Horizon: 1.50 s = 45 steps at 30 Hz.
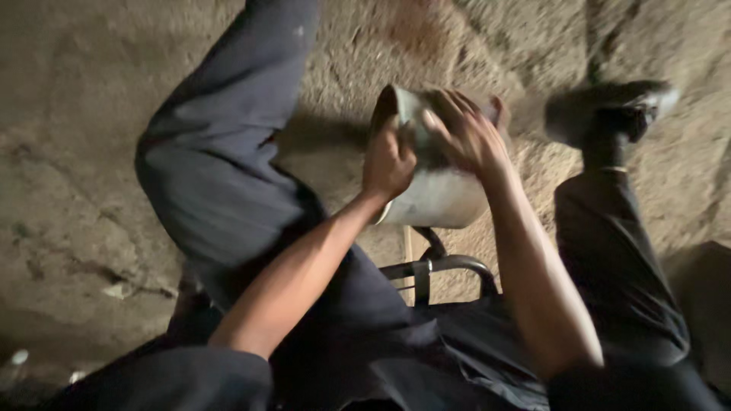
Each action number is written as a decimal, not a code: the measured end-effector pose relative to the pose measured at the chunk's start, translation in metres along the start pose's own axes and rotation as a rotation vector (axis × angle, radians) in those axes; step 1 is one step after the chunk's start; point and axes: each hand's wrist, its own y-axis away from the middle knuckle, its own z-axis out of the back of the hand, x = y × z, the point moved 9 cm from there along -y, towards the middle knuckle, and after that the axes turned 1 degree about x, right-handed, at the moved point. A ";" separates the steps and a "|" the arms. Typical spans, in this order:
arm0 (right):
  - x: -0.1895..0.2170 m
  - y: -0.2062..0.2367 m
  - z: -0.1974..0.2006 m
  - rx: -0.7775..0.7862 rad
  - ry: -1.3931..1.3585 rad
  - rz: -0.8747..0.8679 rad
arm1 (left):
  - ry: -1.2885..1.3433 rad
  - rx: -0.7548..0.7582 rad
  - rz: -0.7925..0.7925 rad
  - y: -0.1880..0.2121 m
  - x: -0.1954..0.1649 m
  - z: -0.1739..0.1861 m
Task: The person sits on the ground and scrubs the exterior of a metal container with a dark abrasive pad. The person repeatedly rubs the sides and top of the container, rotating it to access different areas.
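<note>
Nearest, a curved metal stool frame (438, 266) shows between the knees of the seated person's dark trousers (221, 183). Above it both forearms reach out to a tilted metal pot (438, 194): the left hand (388, 164) grips its rim with fingers curled shut, while the right hand (468, 137) lies over the mouth, fingers spread. Beyond lies rough dirt floor (76, 114), open on the left, with a dark shoe (609, 110) just right of the pot.

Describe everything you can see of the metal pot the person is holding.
The metal pot looks like dull, worn grey metal with a rounded body and a darker rim at the top left. It is tilted, held above a rough earthen floor, between the person's knees. The left hand grips its rim side; the right hand spreads its fingers over the top. Its inside is hidden.
</note>
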 end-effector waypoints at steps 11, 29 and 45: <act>0.023 -0.010 0.011 0.080 0.019 -0.089 | 0.088 0.090 0.149 0.001 0.023 -0.015; -0.002 -0.031 -0.005 0.128 0.077 -0.102 | 0.181 0.090 0.048 -0.003 0.017 -0.013; -0.010 -0.004 -0.009 0.110 0.060 -0.181 | 0.089 0.248 0.302 0.009 0.046 -0.030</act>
